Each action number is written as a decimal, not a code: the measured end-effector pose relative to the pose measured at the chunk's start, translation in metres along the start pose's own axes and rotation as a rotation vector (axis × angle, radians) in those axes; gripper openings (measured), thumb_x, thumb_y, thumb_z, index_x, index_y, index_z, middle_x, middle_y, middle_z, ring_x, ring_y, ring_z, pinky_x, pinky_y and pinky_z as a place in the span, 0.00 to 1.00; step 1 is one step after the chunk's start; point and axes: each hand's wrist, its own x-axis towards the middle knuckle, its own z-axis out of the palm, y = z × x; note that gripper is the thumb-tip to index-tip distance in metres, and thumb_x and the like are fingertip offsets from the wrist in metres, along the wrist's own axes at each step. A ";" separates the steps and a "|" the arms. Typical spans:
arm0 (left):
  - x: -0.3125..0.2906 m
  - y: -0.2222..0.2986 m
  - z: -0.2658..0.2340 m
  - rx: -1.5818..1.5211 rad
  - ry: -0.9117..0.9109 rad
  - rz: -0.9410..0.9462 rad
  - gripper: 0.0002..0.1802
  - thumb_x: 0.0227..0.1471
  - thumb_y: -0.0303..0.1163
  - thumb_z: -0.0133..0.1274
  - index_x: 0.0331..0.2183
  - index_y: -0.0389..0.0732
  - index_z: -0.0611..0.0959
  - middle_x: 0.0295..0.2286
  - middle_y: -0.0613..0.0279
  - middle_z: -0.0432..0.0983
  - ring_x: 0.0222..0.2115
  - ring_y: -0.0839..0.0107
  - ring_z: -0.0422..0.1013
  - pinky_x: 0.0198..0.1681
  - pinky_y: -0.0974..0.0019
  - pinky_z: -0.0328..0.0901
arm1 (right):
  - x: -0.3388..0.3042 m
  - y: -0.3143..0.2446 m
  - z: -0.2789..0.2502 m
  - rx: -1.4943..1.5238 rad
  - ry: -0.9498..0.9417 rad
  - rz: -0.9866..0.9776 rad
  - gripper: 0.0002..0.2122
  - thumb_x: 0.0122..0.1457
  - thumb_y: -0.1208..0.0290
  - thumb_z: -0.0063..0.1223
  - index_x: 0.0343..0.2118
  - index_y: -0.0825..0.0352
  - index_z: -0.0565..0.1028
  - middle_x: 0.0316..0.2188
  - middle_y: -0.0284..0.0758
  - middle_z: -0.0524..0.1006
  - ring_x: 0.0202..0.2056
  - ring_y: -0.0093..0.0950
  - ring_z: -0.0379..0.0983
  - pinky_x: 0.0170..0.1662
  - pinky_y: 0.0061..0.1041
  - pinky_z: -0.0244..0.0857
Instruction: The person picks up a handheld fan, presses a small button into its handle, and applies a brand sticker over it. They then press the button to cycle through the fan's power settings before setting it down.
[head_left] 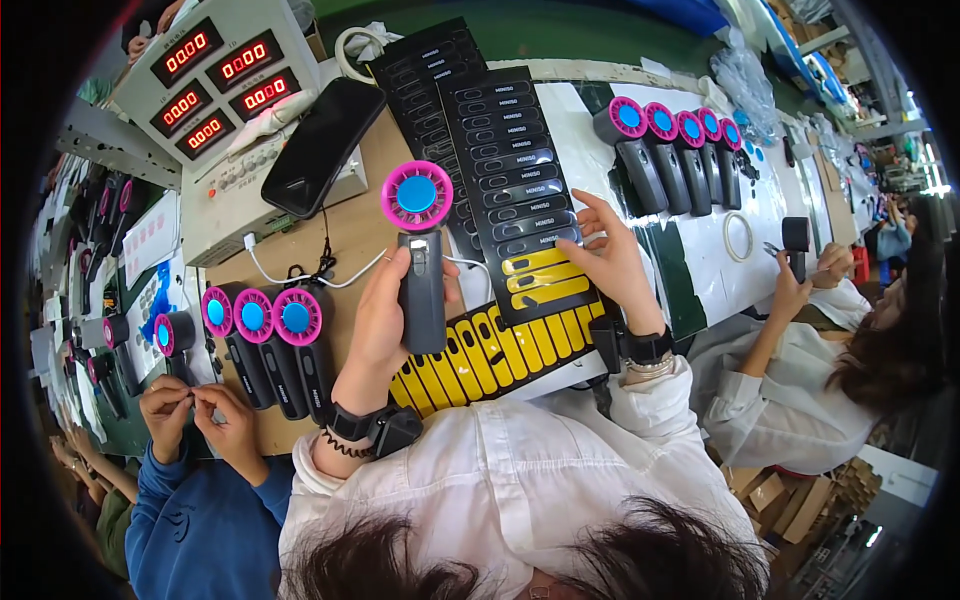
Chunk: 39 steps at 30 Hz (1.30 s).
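Observation:
My left hand [381,312] is wrapped round the dark grey handle of a handheld fan [424,290]. The fan's pink ring head with a blue round centre points up and away from me. My right hand [618,262] has its thumb and fingers apart at the right edge of a sheet of black stickers [520,185]. Its thumb overlaps the sheet; whether it presses on a sticker I cannot tell. Several stickers at the sheet's near end are gone, and yellow backing shows. Under it lies another sheet [480,358], mostly bare yellow.
Three fans [297,345] stand to the left, and a row of several fans [690,165] lies at the far right. A black phone [322,145] leans by a meter box [215,75] with red displays. A white cable [330,284] crosses the table. Co-workers sit on both sides.

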 end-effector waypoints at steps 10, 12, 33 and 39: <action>0.006 -0.014 0.017 -0.021 0.068 0.037 0.17 0.57 0.42 0.40 0.41 0.38 0.69 0.27 0.58 0.72 0.26 0.74 0.71 0.28 0.74 0.64 | -0.006 -0.027 0.014 0.789 0.073 -0.020 0.20 0.52 0.85 0.47 0.49 0.68 0.64 0.32 0.29 0.72 0.34 0.15 0.69 0.39 0.11 0.61; 0.007 -0.013 0.013 -0.048 0.034 0.007 0.19 0.56 0.42 0.41 0.42 0.38 0.69 0.25 0.58 0.72 0.24 0.74 0.71 0.27 0.74 0.64 | -0.009 -0.032 0.020 0.785 0.081 -0.027 0.19 0.53 0.85 0.46 0.49 0.68 0.64 0.33 0.29 0.72 0.34 0.15 0.69 0.39 0.11 0.61; 0.010 -0.013 0.001 -0.070 -0.165 -0.079 0.21 0.53 0.42 0.44 0.44 0.37 0.69 0.20 0.58 0.72 0.19 0.73 0.70 0.23 0.75 0.64 | -0.012 -0.052 0.032 -0.426 -0.010 -0.597 0.09 0.44 0.72 0.59 0.31 0.60 0.79 0.39 0.30 0.73 0.49 0.32 0.64 0.53 0.37 0.54; 0.007 -0.016 0.007 -0.063 -0.136 -0.033 0.22 0.52 0.41 0.47 0.44 0.36 0.68 0.22 0.58 0.72 0.20 0.73 0.70 0.24 0.74 0.64 | -0.006 -0.052 0.033 -0.309 -0.025 -0.653 0.09 0.42 0.73 0.60 0.30 0.60 0.79 0.33 0.30 0.75 0.42 0.30 0.69 0.51 0.35 0.57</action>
